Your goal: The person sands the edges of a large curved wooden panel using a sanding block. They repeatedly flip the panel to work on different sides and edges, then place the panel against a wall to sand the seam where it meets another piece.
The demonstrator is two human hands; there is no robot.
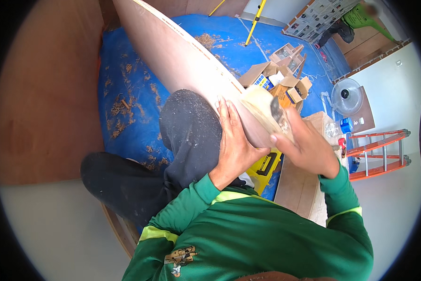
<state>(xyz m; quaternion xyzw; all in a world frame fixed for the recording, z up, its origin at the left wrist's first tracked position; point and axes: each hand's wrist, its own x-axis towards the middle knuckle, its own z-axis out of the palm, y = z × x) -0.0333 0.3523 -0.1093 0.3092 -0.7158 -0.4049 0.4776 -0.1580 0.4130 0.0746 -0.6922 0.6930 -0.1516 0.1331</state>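
A long, pale wooden board (182, 59) runs from the top left down across the raised knee, its narrow edge facing up to the right. My left hand (234, 140) lies on the board's broad face near its lower end, fingers spread and pressing on it. In my right hand (303, 144) is a wooden hand plane (263, 105), somewhat blurred, at the board's edge with a dark metal part near the fingers. The plane's sole and its exact contact with the edge are hidden.
Wood shavings (121, 112) lie on a blue floor sheet (129, 80). To the right are cardboard boxes (256, 73), a wooden box (301, 189), a plastic bottle (338, 127), a fan (346, 96) and an orange ladder (375, 147). Below is a yellow toolbox (268, 168). A person (359, 17) stands far off.
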